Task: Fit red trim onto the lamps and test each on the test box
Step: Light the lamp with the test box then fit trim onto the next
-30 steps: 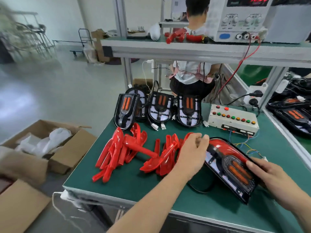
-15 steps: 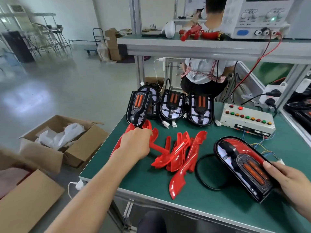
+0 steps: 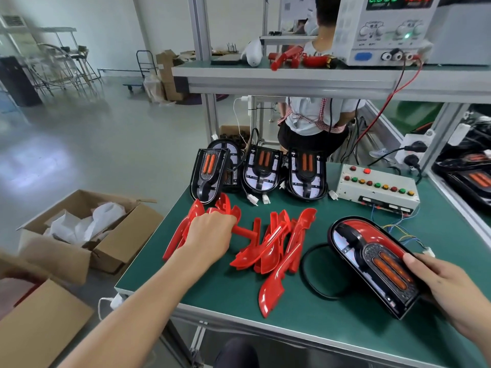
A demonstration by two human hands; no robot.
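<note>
At the centre left of the frame the left hand (image 3: 210, 231) rests on the left heap of glossy red plastic trim pieces (image 3: 186, 235); its fingers curl down among them, seemingly choosing one, though whether they already pinch a piece I cannot tell. At lower right the right hand (image 3: 449, 285) steadies a black-rimmed oval lamp with an orange lens (image 3: 372, 264) flat on the green table (image 3: 332, 325), fingers wrapped round its near end, thumb on top; red trim already shows on its far end. The white test box with coloured buttons (image 3: 376, 188) sits behind, untouched. Compared with half a second ago, both hands sit much the same; only the view has shifted slightly.
</note>
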